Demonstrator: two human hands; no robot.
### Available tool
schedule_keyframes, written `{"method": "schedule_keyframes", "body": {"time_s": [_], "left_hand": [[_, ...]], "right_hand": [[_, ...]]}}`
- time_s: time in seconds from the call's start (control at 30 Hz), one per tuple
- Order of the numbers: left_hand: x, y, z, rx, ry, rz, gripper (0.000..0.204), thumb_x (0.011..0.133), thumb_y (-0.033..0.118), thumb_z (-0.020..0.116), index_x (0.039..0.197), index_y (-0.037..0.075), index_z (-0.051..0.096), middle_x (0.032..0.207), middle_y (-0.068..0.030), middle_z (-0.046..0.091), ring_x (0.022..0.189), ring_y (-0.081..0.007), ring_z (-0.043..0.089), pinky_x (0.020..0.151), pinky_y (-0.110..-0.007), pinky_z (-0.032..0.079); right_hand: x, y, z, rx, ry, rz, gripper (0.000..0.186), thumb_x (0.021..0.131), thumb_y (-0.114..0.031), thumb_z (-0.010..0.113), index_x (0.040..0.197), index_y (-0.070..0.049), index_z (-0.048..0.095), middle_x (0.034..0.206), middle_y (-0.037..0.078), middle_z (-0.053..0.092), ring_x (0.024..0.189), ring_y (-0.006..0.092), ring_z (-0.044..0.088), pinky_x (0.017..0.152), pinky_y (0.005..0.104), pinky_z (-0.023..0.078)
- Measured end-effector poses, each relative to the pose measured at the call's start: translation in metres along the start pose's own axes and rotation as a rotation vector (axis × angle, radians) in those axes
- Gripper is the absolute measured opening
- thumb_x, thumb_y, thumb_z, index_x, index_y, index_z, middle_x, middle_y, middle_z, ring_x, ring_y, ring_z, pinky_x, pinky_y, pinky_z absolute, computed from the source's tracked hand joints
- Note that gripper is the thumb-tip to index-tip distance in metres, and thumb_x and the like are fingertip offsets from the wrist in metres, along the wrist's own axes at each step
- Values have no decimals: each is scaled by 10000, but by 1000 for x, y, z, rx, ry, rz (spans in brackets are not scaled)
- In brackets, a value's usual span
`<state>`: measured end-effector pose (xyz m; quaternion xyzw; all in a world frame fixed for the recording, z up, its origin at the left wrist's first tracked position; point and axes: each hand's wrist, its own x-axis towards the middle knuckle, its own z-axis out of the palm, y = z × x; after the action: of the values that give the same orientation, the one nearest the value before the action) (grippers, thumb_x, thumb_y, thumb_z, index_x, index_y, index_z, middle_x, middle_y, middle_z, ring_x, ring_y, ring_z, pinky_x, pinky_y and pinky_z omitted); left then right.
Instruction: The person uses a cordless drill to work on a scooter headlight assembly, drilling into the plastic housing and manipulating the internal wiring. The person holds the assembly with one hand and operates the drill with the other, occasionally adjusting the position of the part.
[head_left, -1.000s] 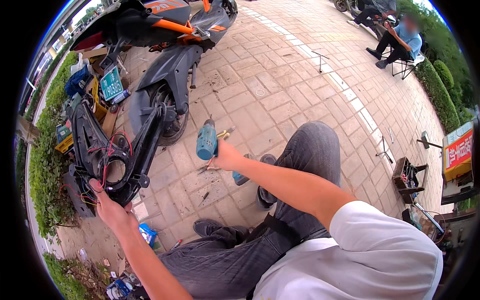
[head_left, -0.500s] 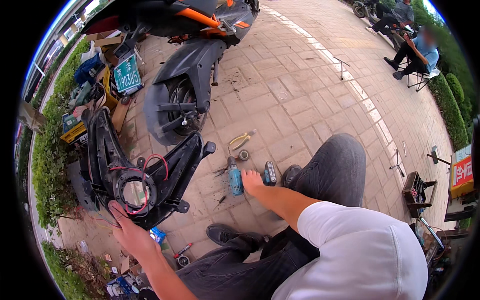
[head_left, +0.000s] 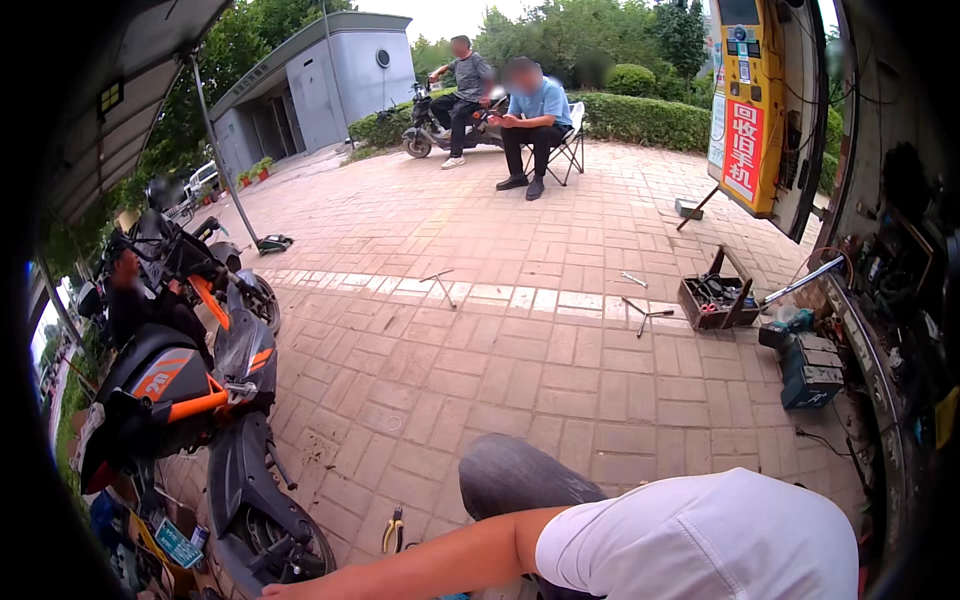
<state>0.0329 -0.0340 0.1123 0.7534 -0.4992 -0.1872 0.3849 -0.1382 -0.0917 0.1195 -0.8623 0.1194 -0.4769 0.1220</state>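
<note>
My right arm stretches across the bottom of the view toward the left. Only a sliver of my right hand [head_left: 278,591] shows at the lower edge, just under the rear wheel [head_left: 270,530] of a black and orange motor scooter [head_left: 205,405]. Its fingers are cut off, so what they touch is hidden. Beyond the forearm lies a pair of yellow-handled pliers [head_left: 393,528] on the paving. A bit of teal [head_left: 455,596] peeks out below the arm, too little to name. My left hand is out of view.
An open wooden toolbox [head_left: 718,300] stands at right, a three-armed wrench [head_left: 645,314] beside it. Nearer me is a dark green box [head_left: 808,370]. Two people sit at the back, one on a folding chair [head_left: 568,150]. A yellow kiosk [head_left: 752,110] stands at far right.
The view has swung up and right. The black frame part, the drill and my left hand have left it. My right hand has gone from beside the drill to the lower left edge.
</note>
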Motion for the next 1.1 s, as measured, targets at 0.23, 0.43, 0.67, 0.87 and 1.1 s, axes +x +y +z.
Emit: {"method": "schedule_keyframes", "body": {"time_s": [0.23, 0.43, 0.67, 0.87, 1.1], "left_hand": [[-45, 10, -31, 75, 20, 31, 439, 910, 370, 346, 1026, 1, 553, 1028, -276, 549, 864, -418, 528, 764, -450, 422], [-56, 15, -28, 57, -1, 78, 425, 903, 370, 338, 1026, 26, 557, 1042, -272, 545, 891, -425, 533, 778, -453, 425], [-57, 21, -24, 45, -1, 126, 423, 897, 369, 353, 1003, 19, 567, 1013, -268, 555, 879, -405, 542, 770, -443, 434], [-53, 23, -27, 55, 30, 138, 422, 892, 368, 366, 984, 14, 575, 988, -264, 563, 869, -388, 549, 763, -434, 441], [-55, 34, -12, 35, -14, 169, 421, 886, 367, 380, 962, 8, 585, 959, -260, 573, 856, -368, 558, 755, -424, 449]], "right_hand": [[22, -27, 7, -440, -492, -309, 132, 799, -303, 488, 823, -213, 582, 830, 12, 596, 881, 205, 554, 730, 484, 412], [10, 10, -30, 549, 9, 327, 230, 747, -123, 619, 924, 22, 591, 653, 68, 540, 663, 204, 546, 643, 284, 455], [-27, 73, -17, 1137, -258, 944, 285, 838, -236, 577, 794, 46, 569, 615, 72, 562, 562, 189, 528, 522, 281, 410], [-24, 19, 41, 1697, -101, 1183, 132, 791, -180, 560, 709, -84, 601, 581, 45, 572, 458, 158, 504, 473, 313, 440], [-47, 43, 78, 2347, -494, 948, 231, 832, -194, 453, 887, -48, 623, 769, 96, 656, 649, 235, 614, 669, 384, 502]]}}
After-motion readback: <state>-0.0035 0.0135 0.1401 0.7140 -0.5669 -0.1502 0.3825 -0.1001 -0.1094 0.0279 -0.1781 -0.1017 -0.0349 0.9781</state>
